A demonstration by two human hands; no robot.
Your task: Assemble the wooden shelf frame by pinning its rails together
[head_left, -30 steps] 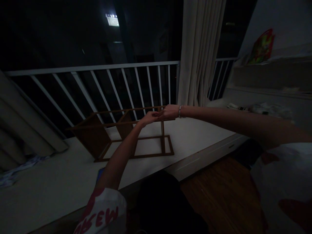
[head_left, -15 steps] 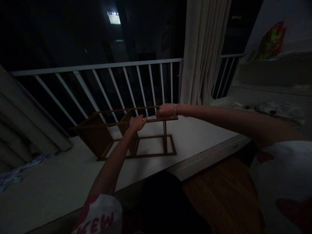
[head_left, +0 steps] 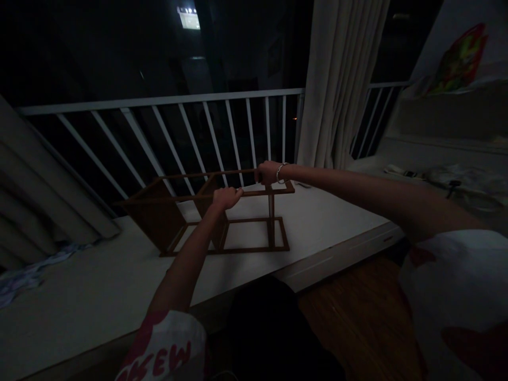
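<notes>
A brown wooden shelf rack (head_left: 220, 251) lies on its side on a white window ledge (head_left: 313, 222), its boards standing upright between the rails. My left hand (head_left: 227, 198) is wrapped over the near upper rail, around the middle of the rack. Further right, my right hand (head_left: 269, 173), with a bracelet at the wrist, is bent down with curled fingers at the far upper rail near the rack's right end. Its fingertips are partly hidden in the dim light.
Behind the rack runs a white metal railing (head_left: 178, 99) before a dark window. Beige curtains (head_left: 337, 84) hang on both sides. Crumpled cloth (head_left: 27, 280) lies at left. A plastic bag (head_left: 456, 177) and a colourful package (head_left: 460, 58) are at right. Drawers (head_left: 337, 264) front the ledge.
My right hand has shifted slightly back from the near upper rail toward the far one, uncovering the rack's right end. My left hand stays on the near rail. The view has shifted slightly.
</notes>
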